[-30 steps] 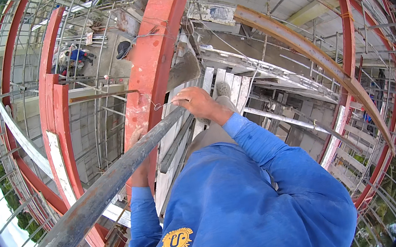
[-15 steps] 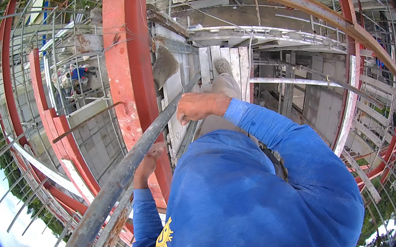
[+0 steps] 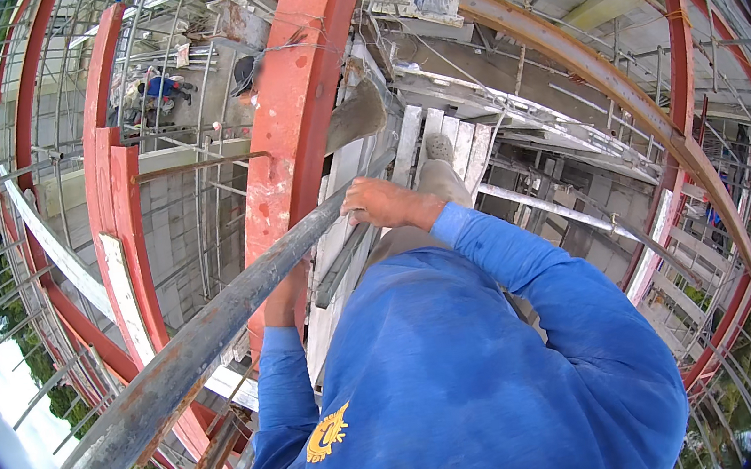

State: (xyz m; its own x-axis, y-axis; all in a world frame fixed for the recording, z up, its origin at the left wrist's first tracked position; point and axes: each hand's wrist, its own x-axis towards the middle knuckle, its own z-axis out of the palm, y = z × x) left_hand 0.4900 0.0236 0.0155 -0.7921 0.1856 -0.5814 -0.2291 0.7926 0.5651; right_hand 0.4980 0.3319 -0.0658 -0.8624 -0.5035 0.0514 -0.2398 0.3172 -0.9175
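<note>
Pipe (image 3: 180, 369) hides left hand (image 3: 287, 295) more now; right hand (image 3: 383, 203) alongside (can't tell either grip).

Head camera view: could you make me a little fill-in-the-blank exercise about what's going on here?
The shirt is coloured ___.
The large beam behind the grey pipe is coloured ___.
The pipe hides much of the person's ___ grip.
The right grip is nearer the pipe's ___ end as pictured (upper or lower).

Missing words: blue; red; left; upper.
</note>
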